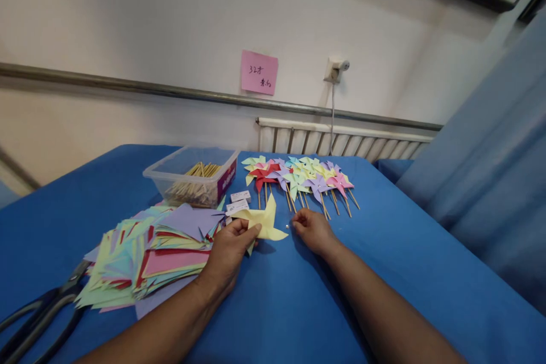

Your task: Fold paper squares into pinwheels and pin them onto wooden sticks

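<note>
My left hand (228, 253) is closed on a folded yellow paper pinwheel (263, 222) and holds it just above the blue table (298, 296). My right hand (313, 230) rests on the cloth to the right of the pinwheel, fingers curled toward a tiny pale thing (288, 227) on the cloth. I cannot make out whether the fingers pinch anything. A row of finished coloured pinwheels on sticks (301, 179) lies just beyond both hands.
A stack of cut coloured paper squares (149, 253) lies left of my left hand. Behind it stands a clear plastic box of wooden sticks (194, 179). Small white boxes (239, 202) sit beside it. Black scissors (38, 313) lie at the near left. A blue curtain (490, 165) hangs right.
</note>
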Action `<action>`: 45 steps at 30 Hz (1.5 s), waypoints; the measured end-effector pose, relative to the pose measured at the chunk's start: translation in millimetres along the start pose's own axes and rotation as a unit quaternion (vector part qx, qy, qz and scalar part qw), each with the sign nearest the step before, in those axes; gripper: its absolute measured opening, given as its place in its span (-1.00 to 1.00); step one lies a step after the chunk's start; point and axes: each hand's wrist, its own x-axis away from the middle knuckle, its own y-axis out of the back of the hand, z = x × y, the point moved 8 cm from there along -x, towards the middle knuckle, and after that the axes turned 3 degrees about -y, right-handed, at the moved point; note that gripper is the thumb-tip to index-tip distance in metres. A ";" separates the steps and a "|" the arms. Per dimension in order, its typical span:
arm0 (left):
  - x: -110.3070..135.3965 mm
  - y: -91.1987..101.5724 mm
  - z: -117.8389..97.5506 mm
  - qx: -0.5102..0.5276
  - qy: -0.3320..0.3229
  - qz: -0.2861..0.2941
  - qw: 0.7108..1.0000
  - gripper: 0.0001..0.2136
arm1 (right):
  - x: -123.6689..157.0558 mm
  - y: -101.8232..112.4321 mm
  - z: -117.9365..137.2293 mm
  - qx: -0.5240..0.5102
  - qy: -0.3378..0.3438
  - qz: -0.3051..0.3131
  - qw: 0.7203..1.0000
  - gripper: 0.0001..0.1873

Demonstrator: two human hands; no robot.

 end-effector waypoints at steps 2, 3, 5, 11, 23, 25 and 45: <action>0.5 0.2 0.0 0.003 0.011 -0.002 1.000 -0.72 | 1.2 0.4 7.3 0.006 0.009 -0.004 1.000 -0.90; 0.7 0.1 -0.4 0.002 0.014 -0.003 1.000 -0.72 | 2.1 0.7 11.3 0.010 0.014 -0.005 1.000 -0.90; 1.2 -0.4 -1.5 -0.004 0.018 -0.001 1.000 -0.73 | 3.4 1.6 17.5 0.021 0.021 -0.009 1.000 -0.90; 0.3 -0.7 0.0 -0.007 0.016 -0.002 1.000 -0.74 | 0.6 0.8 17.1 0.047 0.017 -0.017 0.999 -0.82; 0.1 -1.7 2.0 -0.004 0.029 0.008 1.000 -0.74 | 3.6 -3.1 22.0 0.075 0.024 0.007 0.997 -0.90; -0.1 -2.1 2.4 -0.007 0.027 0.013 1.000 -0.74 | 3.3 -3.4 22.6 0.085 0.023 0.006 0.996 -0.88; 1.5 -2.6 2.4 -0.017 0.021 0.015 1.000 -0.75 | 4.3 0.7 10.6 0.106 -0.004 0.025 0.994 -0.87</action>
